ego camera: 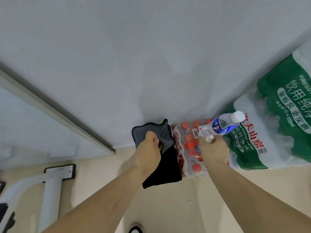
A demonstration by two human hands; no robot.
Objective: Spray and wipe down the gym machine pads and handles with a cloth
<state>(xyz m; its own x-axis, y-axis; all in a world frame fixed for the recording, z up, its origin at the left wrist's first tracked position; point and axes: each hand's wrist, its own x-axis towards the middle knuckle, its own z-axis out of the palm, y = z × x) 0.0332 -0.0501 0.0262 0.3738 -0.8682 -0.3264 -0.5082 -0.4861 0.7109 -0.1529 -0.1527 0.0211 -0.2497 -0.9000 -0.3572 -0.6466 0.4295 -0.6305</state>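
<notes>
Gripping a dark cloth [163, 132] in the left hand [148, 148] at mid-frame, pinched near its top so the rest hangs free for wiping. Reaching with the right hand [212, 152], apart from the left, at a small white-capped bottle [209, 138], probably the sprayer; cannot tell whether closed on it. Beyond, lying over shrink-wrapped water packs [191, 153]: a clear water bottle [222, 125]. At lower left, only a white machine frame [50, 182]; no pads or handles in view.

One head-worn wide-angle camera looks steeply down at the floor [168, 207] and the foot of the wall [151, 47], with the left hand [148, 149] and right hand [213, 149] close at mid-frame.
</notes>
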